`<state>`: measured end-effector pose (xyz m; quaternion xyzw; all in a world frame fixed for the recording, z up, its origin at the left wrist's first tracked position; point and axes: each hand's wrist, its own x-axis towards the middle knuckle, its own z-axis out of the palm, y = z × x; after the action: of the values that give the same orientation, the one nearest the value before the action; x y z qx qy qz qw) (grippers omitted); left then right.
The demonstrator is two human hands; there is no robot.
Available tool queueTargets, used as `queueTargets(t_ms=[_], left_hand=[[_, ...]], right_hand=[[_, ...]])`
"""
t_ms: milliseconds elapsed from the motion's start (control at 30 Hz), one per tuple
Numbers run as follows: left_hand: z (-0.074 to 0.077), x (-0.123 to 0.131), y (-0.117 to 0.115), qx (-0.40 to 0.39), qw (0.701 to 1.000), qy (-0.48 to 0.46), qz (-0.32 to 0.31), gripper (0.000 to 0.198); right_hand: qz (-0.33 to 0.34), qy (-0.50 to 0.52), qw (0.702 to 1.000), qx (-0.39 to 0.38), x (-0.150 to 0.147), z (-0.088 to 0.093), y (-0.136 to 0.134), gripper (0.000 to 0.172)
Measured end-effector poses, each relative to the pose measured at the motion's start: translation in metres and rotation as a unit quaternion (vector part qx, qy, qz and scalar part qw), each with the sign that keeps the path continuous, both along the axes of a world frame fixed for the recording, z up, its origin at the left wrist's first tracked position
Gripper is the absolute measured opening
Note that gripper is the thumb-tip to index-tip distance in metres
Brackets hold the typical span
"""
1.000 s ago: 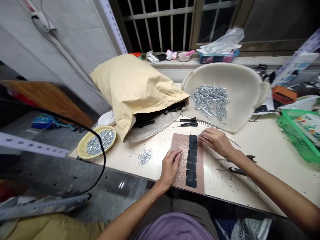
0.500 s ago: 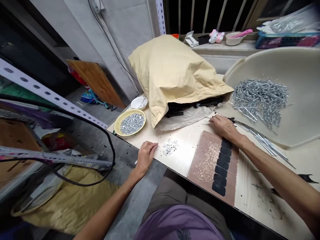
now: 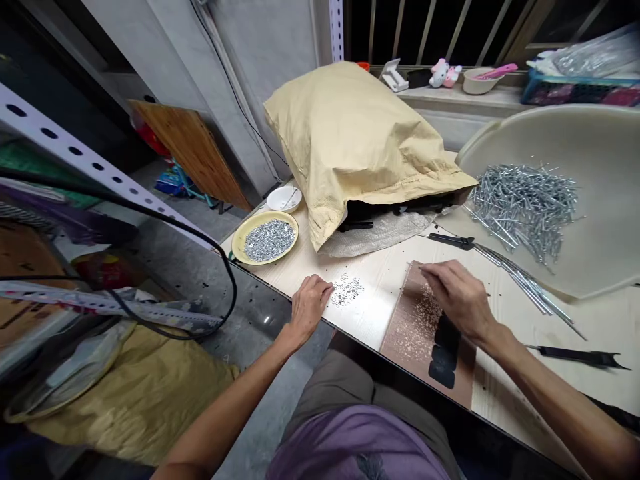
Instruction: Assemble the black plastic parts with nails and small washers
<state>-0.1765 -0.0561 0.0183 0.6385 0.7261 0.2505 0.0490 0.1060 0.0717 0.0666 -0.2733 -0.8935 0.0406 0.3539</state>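
Observation:
My left hand rests at the table's front edge, thumb and fingers pinched together, touching the near side of a small pile of tiny metal rings. Whatever sits in that pinch is too small to make out. Above a brown board hovers my right hand, its fingers closed; what they hold, if anything, is hidden. The board carries scattered pale specks and a row of black rounded patches, partly covered by the hand. Beyond it lies a black forked handle with a thin rod.
Flat rings fill a yellow dish beside a white bowl. A large beige sack holds black parts. Metal rods lie in a pale basin. Another black forked handle is near my right forearm.
My right hand has come away from the black handle at the back and moved nearer, over the board. My left hand has shifted right, up to the ring pile. The view has shifted slightly.

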Motion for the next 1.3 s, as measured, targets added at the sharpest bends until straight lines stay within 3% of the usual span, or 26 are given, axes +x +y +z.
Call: queueTargets(t_ms=[100,200,267,367,467,600,733,967,1300], left_hand=[[0.005,0.002,0.0,-0.009,1.0,-0.029,0.003,0.017],[0.014,0.008,0.003,-0.003,0.985,-0.169,0.031,0.012],[0.022,0.018,0.007,-0.01,0.94,-0.336,0.056,0.015],[0.037,0.043,0.014,-0.017,0.825,-0.562,0.054,0.024],[0.048,0.068,0.02,-0.007,0.748,-0.663,0.033,0.025],[0.056,0.089,0.026,-0.003,0.699,-0.715,0.025,0.025],[0.058,0.099,0.03,-0.012,0.691,-0.722,0.016,0.024],[0.054,0.105,0.036,-0.034,0.728,-0.685,-0.009,0.023],[0.051,0.121,0.049,-0.103,0.702,-0.704,-0.014,0.028]], right_hand=[[0.013,0.005,0.999,-0.034,-0.01,-0.003,-0.022,0.021],[0.016,0.001,0.995,-0.097,-0.024,-0.001,-0.042,0.021],[0.018,-0.001,0.991,-0.134,-0.034,0.003,-0.053,0.023],[0.011,-0.006,0.987,-0.16,-0.047,0.009,-0.064,0.026],[-0.017,-0.018,0.986,-0.163,-0.05,0.012,-0.067,0.028],[-0.058,-0.035,0.987,-0.146,-0.039,0.011,-0.065,0.028],[-0.078,-0.045,0.987,-0.135,-0.026,0.011,-0.065,0.029],[-0.113,-0.026,0.988,-0.104,-0.015,0.007,-0.068,0.022],[-0.177,-0.054,0.98,-0.074,0.002,0.002,-0.073,0.02]])
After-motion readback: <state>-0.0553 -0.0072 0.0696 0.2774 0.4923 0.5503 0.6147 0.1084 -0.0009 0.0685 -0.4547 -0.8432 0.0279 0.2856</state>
